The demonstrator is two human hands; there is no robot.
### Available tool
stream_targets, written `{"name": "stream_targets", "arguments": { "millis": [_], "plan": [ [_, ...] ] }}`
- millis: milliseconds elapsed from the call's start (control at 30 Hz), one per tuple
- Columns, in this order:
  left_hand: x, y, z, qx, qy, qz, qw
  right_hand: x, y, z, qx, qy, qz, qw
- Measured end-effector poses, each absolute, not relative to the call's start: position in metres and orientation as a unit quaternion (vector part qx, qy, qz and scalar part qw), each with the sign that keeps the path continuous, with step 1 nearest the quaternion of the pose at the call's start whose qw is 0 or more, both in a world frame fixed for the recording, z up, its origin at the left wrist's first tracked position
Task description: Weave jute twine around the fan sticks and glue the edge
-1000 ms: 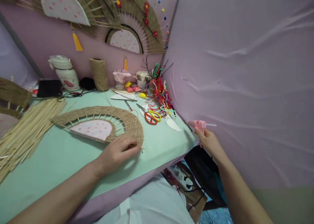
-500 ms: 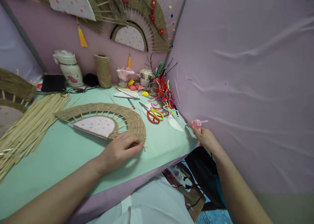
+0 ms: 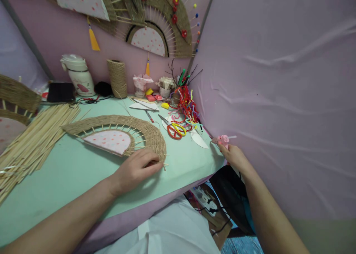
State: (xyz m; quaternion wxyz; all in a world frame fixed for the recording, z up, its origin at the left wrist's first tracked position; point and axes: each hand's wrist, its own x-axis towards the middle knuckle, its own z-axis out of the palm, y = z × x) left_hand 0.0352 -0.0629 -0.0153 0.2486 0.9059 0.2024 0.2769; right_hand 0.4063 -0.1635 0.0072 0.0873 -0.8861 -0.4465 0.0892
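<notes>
My left hand (image 3: 139,168) is closed on the right end of a fan (image 3: 155,139) wound with brown twine, its thumb and fingers pinching near the stick tips. The fan lies on the table, with thin sticks radiating from a white half-round centre dotted in pink. At the table's right edge my right hand (image 3: 233,155) is wrapped around a pink glue gun (image 3: 223,139), a pale glue stick poking out of its back. A white paper piece (image 3: 199,139) lies just left of the glue gun. Between the hands rest scissors (image 3: 175,131) with red and yellow handles.
Loose flat sticks (image 3: 36,146) pile up at the left. Along the back stand a white flask (image 3: 80,76), a twine spool (image 3: 117,79), small cups and a bunch of coloured pipe cleaners (image 3: 187,104). Finished fans (image 3: 180,42) hang on the back wall. A power strip (image 3: 204,202) lies below the table.
The view has shifted very slightly. Both hands keep their places, the left on the fan and the right on the glue gun.
</notes>
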Motion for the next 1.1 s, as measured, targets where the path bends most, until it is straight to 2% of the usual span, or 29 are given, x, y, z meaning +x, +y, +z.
{"name": "stream_targets", "arguments": {
  "millis": [467,1100],
  "plan": [
    [0.035,-0.062,-0.018,0.909,0.202,0.274,0.239,0.408,-0.163,0.007,-0.883,-0.440,0.130,0.102],
    [0.037,-0.066,-0.008,0.896,0.248,0.238,0.280,0.400,-0.160,0.016,-0.886,-0.440,0.125,0.070]
  ]
}}
